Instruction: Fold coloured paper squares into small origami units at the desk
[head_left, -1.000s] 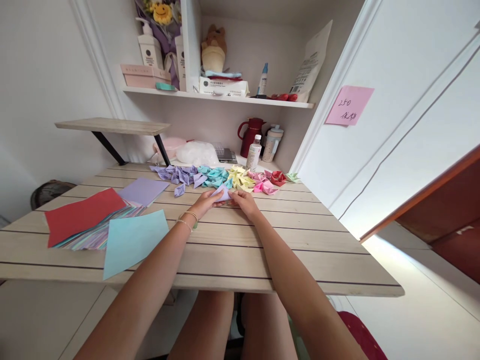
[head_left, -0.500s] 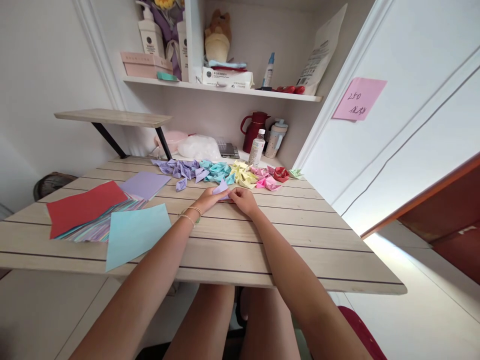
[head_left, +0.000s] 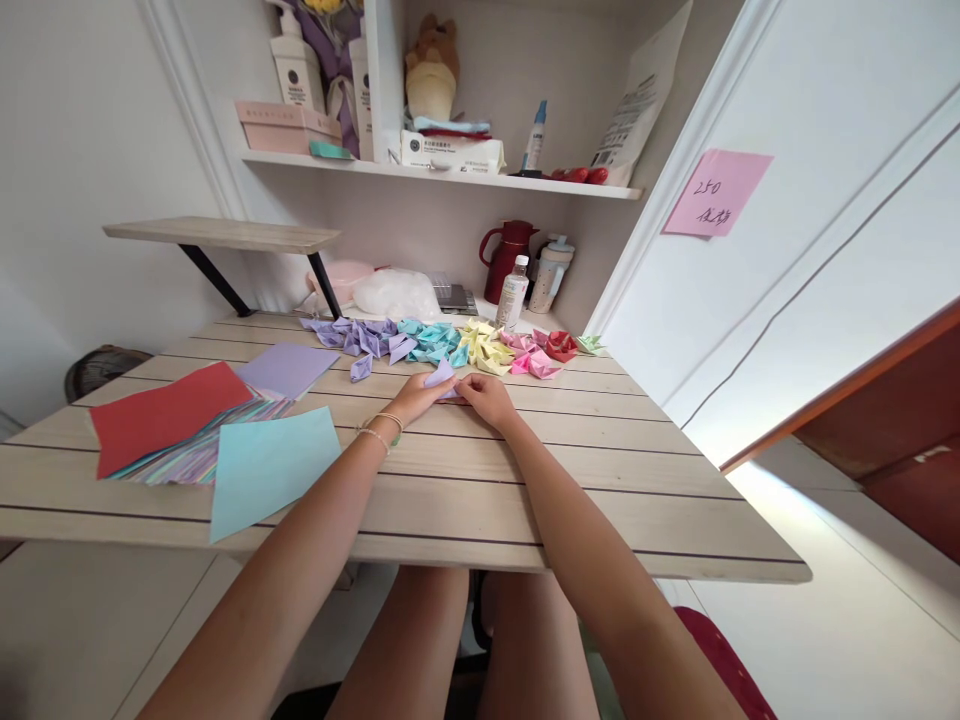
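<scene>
A small folded piece of purple origami paper (head_left: 440,374) is held between my two hands, just above the middle of the table. My left hand (head_left: 415,398) is closed on its left side, thumb along the near edge. My right hand (head_left: 486,397) pinches its right corner with bent fingers. Right behind the hands lies a row of folded paper pieces: purple ones (head_left: 362,338), blue ones (head_left: 431,342), yellow ones (head_left: 486,346), pink ones (head_left: 534,358), a red one (head_left: 560,346) and a pale green one (head_left: 591,345).
Left of my arm lie a fanned paper stack with a red sheet (head_left: 169,415) on top, a purple sheet (head_left: 289,370) and a light blue sheet (head_left: 274,470). Behind the row stand a bottle (head_left: 512,295), a red jug (head_left: 508,262) and a tumbler (head_left: 551,275). A raised wooden stand (head_left: 225,235) is at back left.
Both hands keep their hold on the purple paper with hardly any movement. The whole view has shifted very slightly.
</scene>
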